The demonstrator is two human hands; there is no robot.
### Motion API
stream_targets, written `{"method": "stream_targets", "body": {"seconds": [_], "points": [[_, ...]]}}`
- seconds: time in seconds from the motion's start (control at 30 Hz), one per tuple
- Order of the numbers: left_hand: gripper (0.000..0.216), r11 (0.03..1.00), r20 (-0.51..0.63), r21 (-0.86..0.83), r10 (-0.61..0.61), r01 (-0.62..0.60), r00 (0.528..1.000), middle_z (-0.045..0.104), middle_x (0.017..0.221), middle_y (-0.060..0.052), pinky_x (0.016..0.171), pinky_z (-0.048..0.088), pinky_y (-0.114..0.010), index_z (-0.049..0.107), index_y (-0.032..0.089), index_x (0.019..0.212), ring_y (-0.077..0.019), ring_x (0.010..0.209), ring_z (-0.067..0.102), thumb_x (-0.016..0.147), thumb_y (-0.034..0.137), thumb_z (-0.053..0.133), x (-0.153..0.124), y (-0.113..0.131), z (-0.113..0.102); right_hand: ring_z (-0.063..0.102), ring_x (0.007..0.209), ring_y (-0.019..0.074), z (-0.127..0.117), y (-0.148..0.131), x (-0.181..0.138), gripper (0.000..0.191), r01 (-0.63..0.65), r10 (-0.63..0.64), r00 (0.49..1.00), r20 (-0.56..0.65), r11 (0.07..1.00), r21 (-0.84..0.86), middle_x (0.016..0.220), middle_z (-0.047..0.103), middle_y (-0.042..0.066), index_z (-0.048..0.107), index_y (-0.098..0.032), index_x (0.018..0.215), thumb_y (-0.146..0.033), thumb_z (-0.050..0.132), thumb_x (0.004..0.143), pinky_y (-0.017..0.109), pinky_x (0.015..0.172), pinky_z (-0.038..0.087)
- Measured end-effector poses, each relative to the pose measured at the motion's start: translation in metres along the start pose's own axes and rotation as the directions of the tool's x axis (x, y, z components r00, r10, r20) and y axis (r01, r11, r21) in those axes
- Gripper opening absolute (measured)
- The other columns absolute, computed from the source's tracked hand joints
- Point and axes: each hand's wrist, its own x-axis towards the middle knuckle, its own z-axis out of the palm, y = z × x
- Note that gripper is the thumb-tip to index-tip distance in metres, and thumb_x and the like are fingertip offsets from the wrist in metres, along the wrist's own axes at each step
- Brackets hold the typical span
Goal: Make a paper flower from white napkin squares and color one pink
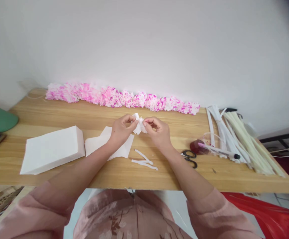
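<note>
Between my two hands, above the middle of the table, is a small white paper flower (140, 125) with ruffled layers. My left hand (122, 130) pinches its left side between thumb and fingers. On the opposite side my right hand (158, 132) grips the paper the same way. Below my left wrist lie loose white paper sheets (122, 149), partly covered by my forearm. A few short white strips (144, 162) rest on the wood beneath the flower. Black-handled scissors (189, 158) sit beside my right forearm, which hides part of them.
A thick stack of white paper (52, 149) stands at left. Pink-and-white ruffled flowers (114, 97) line the wall. At right are a cup of dark red liquid (199, 146), a pen-like tool (220, 152), white strips (224, 132) and pale yellow strips (251, 146). A green object (0, 118) is far left.
</note>
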Motion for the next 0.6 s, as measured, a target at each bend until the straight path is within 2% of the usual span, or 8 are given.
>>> {"method": "stream_targets", "body": {"seconds": [0.23,0.33,0.4,0.47,0.53,0.6], "points": [[0.014,0.978,0.032,0.174,0.116,-0.12,0.993,0.069,0.077,0.0,0.073,0.046,-0.027,0.063,0.02,0.074,-0.0165,0.076,0.063,0.081,0.031,0.062,-0.007,0.01,-0.001,0.065,0.076,0.0158,0.0,0.0,-0.001,0.013,0.066,-0.066,0.998,0.011,0.996,-0.065,0.086,0.073,0.003,0.068,-0.021,0.082,-0.033,0.065,0.083,0.029,0.071,0.052],[0.013,0.98,0.013,0.162,0.116,-0.117,0.993,0.069,0.077,0.0,0.074,0.047,-0.028,0.062,0.019,0.073,-0.0165,0.076,0.063,0.08,0.03,0.063,-0.004,0.004,0.001,0.061,0.065,0.0141,0.0,0.003,0.001,0.016,-0.092,0.093,0.995,-0.023,0.994,0.057,0.077,0.07,0.001,0.067,-0.021,0.077,-0.037,0.067,0.08,0.028,0.063,0.049],[0.014,0.993,-0.002,0.096,0.069,-0.069,0.998,0.069,0.078,-0.001,0.075,0.049,-0.029,0.061,0.019,0.074,-0.0166,0.077,0.064,0.081,0.031,0.063,0.0,-0.001,0.002,0.057,0.06,0.0128,0.0,0.005,0.004,0.021,-0.215,0.225,0.974,-0.028,0.955,0.204,0.071,0.067,-0.001,0.065,-0.02,0.074,-0.041,0.071,0.076,0.026,0.058,0.046],[0.014,0.999,-0.014,0.014,0.044,-0.044,0.999,0.07,0.083,-0.002,0.077,0.051,-0.029,0.062,0.019,0.08,-0.0167,0.08,0.065,0.081,0.033,0.064,0.003,-0.001,0.0,0.054,0.059,0.0116,0.0,0.007,0.007,0.025,-0.271,0.293,0.956,-0.019,0.905,0.329,0.068,0.065,-0.002,0.064,-0.02,0.072,-0.043,0.074,0.072,0.025,0.057,0.044],[0.017,0.994,-0.066,-0.017,0.105,-0.106,0.992,0.07,0.093,-0.003,0.082,0.052,-0.03,0.062,0.02,0.09,-0.0162,0.086,0.065,0.081,0.033,0.067,0.001,0.009,-0.009,0.053,0.06,0.011,0.0,0.007,0.008,0.027,-0.285,0.316,0.949,-0.015,0.875,0.393,0.069,0.065,-0.002,0.065,-0.02,0.072,-0.044,0.076,0.07,0.025,0.058,0.044],[0.016,0.971,-0.143,0.043,0.238,-0.234,0.961,0.069,0.099,-0.002,0.087,0.051,-0.03,0.063,0.021,0.094,-0.0157,0.09,0.064,0.084,0.034,0.066,-0.007,0.028,-0.023,0.053,0.061,0.0111,0.0,0.007,0.009,0.03,-0.291,0.324,0.946,-0.013,0.864,0.412,0.069,0.065,-0.002,0.065,-0.02,0.072,-0.047,0.077,0.069,0.024,0.058,0.044]]}}
